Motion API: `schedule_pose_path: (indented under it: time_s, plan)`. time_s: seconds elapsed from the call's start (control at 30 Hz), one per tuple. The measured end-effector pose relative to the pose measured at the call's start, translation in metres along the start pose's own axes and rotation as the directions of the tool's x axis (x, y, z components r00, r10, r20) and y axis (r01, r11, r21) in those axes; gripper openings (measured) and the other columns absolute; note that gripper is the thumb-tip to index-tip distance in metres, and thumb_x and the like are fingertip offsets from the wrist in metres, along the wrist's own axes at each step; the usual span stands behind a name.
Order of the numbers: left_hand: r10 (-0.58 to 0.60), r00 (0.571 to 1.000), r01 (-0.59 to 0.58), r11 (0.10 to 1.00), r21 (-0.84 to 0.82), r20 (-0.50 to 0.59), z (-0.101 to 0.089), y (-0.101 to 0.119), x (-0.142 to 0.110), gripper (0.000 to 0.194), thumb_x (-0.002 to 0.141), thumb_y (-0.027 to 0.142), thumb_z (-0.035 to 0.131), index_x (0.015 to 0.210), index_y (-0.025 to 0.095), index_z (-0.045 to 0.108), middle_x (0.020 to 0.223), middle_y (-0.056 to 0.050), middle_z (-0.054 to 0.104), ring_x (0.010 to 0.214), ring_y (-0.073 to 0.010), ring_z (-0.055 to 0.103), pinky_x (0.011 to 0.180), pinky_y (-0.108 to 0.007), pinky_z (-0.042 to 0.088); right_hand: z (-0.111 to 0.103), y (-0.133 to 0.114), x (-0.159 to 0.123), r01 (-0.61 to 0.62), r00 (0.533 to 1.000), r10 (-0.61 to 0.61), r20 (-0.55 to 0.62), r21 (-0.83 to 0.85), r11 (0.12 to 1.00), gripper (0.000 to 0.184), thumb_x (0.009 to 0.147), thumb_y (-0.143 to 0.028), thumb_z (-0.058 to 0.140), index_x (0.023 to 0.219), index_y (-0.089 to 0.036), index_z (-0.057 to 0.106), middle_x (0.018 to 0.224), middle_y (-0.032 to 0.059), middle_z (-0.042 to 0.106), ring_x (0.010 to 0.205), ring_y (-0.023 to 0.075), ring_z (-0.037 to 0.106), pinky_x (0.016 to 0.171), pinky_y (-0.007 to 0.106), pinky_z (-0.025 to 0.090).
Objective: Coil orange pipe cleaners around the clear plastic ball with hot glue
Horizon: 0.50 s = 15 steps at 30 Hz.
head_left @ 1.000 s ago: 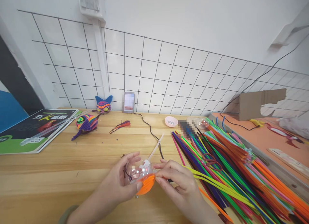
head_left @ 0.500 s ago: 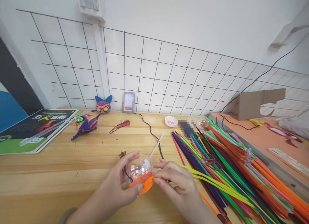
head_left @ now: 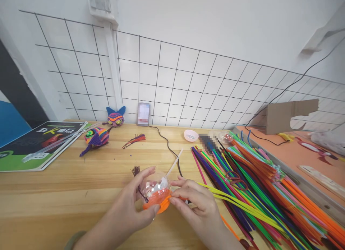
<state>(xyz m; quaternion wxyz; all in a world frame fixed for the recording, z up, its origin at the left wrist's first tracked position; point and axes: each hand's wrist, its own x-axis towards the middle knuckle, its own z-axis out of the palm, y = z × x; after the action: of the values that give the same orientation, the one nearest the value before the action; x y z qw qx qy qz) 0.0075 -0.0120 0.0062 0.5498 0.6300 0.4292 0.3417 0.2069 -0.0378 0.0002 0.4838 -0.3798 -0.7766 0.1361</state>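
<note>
Holding the clear ball (head_left: 155, 186) above the surface (head_left: 61, 196), the left hand (head_left: 132, 203) has its grip closed around it. The right hand (head_left: 198, 201) pinches the orange strip (head_left: 164, 205) at the ball's side. Since one second ago, the ball seems turned a little, and the dark tassel (head_left: 136, 170) shows more. Probably the orange wrapping is advancing; the upper part remains bare.

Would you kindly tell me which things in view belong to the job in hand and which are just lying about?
Belonging to the job:
clear ball, held by the left hand
orange strip, pinched by the right hand
coloured strips on the right, probably supplies

Apparently just lying about:
magazine
phone
cardboard piece
</note>
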Motion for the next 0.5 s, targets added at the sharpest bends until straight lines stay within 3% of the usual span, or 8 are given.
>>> schedule_pose_path:
  time_s: [0.1,0.27,0.5]
  plan:
    - [-0.019,1.0,0.019,1.0,0.002,0.01,-0.0004,0.0022,-0.0001,0.074,0.069,0.029,0.063,0.134,0.015,0.031,0.114,-0.015,0.057,0.117,-0.0319,0.054,0.094,-0.04,0.048,0.0,0.0005,0.0,-0.002,1.0,0.002,0.001,-0.007,1.0,0.014,0.084,-0.013,0.066,0.091,-0.023,0.072,0.084,0.0049,0.072,0.09,0.0197,0.069,0.089,0.035,0.054]
    - [-0.021,1.0,0.021,1.0,0.011,0.007,-0.0004,0.0036,-0.0015,0.077,0.069,0.03,0.063,0.136,0.013,0.03,0.12,-0.017,0.055,0.122,-0.0328,0.05,0.101,-0.041,0.043,0.0013,-0.0003,0.0,-0.02,1.0,0.02,-0.009,-0.011,1.0,0.012,0.086,-0.016,0.065,0.091,-0.024,0.073,0.084,0.0051,0.072,0.089,0.0202,0.069,0.088,0.036,0.055]
    - [-0.053,0.998,0.054,0.998,-0.026,0.02,-0.0015,-0.0038,-0.0025,0.073,0.076,0.028,0.061,0.14,0.018,0.028,0.121,-0.015,0.056,0.117,-0.0306,0.054,0.09,-0.039,0.051,0.0025,-0.0041,0.0004,-0.048,0.999,0.048,-0.023,-0.012,0.999,0.011,0.086,-0.017,0.065,0.088,-0.023,0.074,0.082,0.0047,0.073,0.089,0.02,0.07,0.091,0.036,0.053]
